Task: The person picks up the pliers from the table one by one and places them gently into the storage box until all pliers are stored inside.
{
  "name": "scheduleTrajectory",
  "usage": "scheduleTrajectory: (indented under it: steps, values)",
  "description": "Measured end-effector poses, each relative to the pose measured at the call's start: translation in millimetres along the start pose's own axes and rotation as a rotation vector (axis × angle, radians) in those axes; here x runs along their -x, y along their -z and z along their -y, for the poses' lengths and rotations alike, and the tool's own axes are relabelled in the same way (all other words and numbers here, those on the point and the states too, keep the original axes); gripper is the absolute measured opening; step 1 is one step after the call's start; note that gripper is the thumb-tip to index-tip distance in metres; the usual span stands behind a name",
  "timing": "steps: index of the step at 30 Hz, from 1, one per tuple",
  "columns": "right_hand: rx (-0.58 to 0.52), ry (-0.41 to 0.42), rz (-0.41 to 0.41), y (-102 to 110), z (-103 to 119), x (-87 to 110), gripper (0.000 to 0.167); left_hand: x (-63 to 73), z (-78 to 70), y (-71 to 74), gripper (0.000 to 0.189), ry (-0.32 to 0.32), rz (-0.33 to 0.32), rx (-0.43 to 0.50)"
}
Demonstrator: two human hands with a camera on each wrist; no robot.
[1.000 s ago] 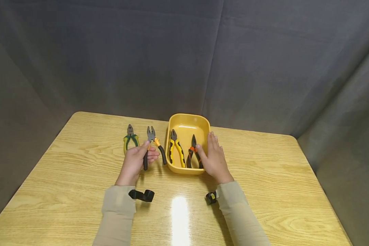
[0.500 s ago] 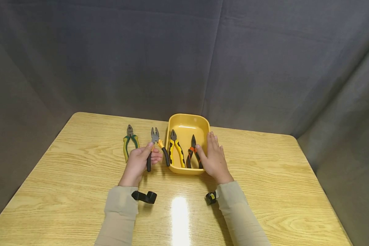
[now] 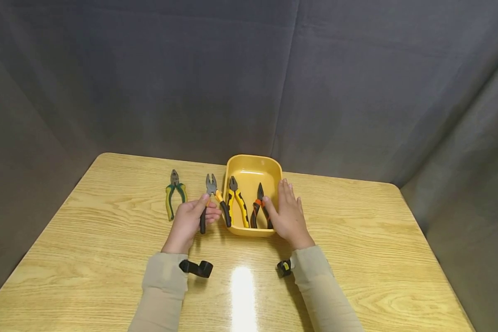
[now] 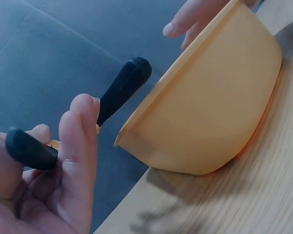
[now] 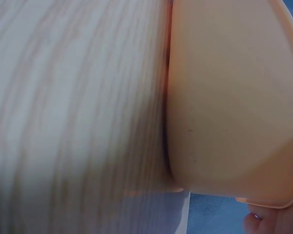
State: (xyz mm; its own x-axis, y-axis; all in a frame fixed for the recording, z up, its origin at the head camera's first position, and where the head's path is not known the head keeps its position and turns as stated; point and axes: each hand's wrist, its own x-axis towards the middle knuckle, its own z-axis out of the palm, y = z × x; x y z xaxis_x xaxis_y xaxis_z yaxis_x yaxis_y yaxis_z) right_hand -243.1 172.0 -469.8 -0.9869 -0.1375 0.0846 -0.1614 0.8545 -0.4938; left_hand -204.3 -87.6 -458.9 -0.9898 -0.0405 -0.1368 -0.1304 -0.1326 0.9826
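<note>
Left grip [image 3: 186,220] pinched grey metal pliers [image 3: 211,186] by one black-and-orange handle [image 3: 203,223] — yellow, rounded plastic tray [image 3: 249,176] just to its right. Right grip [image 3: 290,219], straight-fingered, rested against the tray's opposite wall [image 5: 224,97]. Judged best: firm pinch, free handle [image 3: 224,211] held clear of rim [image 3: 253,156].

Left hand [image 3: 187,221] in a thumb-and-finger pinch, right hand [image 3: 290,217] straight-fingered, thumb [image 3: 270,206] apart

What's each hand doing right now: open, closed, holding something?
Left hand: closed, holding the grey metal pliers with black and yellow-orange handles.
Right hand: open, resting against the right side of the rounded rectangular yellow bin.
</note>
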Motion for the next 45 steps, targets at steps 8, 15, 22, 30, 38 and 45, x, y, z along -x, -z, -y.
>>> scheduleTrajectory:
  steps: [8, 15, 22, 30, 38, 45]
  values:
    - [0.003, -0.004, 0.006, 1.2, 1.6, 0.6, 0.081, 2.7, -1.5, -6.8, 0.049, -0.019, 0.013, -0.026]
    - [0.019, -0.002, 0.002, 2.5, 2.6, 1.2, 0.084, 2.4, -1.7, -9.3, 0.049, -0.017, 0.006, -0.034]
    - [0.016, 0.0, -0.002, 2.6, 4.0, 2.9, 0.083, 0.2, 1.3, -12.3, 0.048, -0.02, 0.012, -0.05]
    - [0.006, 0.001, -0.004, 2.4, 3.6, 2.2, 0.08, -0.7, 1.1, -17.7, 0.047, -0.017, 0.025, -0.031]
    - [0.008, -0.003, -0.009, 3.5, 5.1, 2.8, 0.079, -0.5, 3.6, -21.0, 0.048, -0.029, 0.035, -0.021]
    - [0.02, 0.007, -0.019, 2.4, 4.1, 1.4, 0.079, -1.0, 0.2, -23.9, 0.049, -0.063, 0.052, -0.038]
